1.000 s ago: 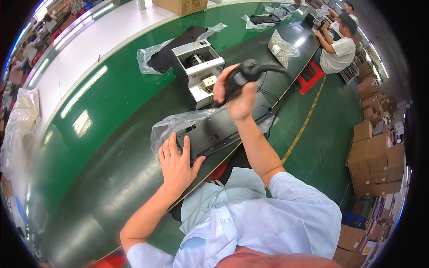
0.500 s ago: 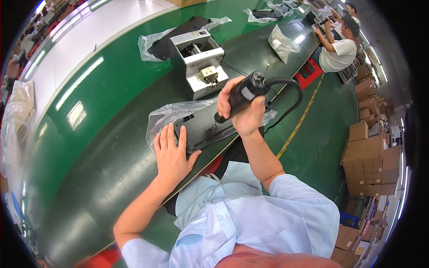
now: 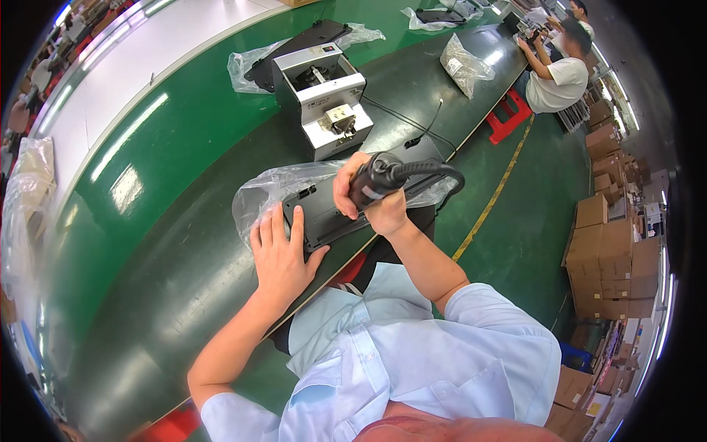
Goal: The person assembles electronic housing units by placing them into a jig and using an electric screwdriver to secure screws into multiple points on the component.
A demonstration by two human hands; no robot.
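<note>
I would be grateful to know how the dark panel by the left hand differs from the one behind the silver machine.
The near panel has the left hand at one end; the far panel has none. The near panel lies in front of the silver machine, the far panel behind it. Both are dark, with clear plastic beside them.

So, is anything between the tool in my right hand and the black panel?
Nothing visible is. Your right hand holds the corded tool over the black panel. The clear plastic shows around the panel's edges, and your left hand is at its left end. The tool's tip is hidden.
</note>
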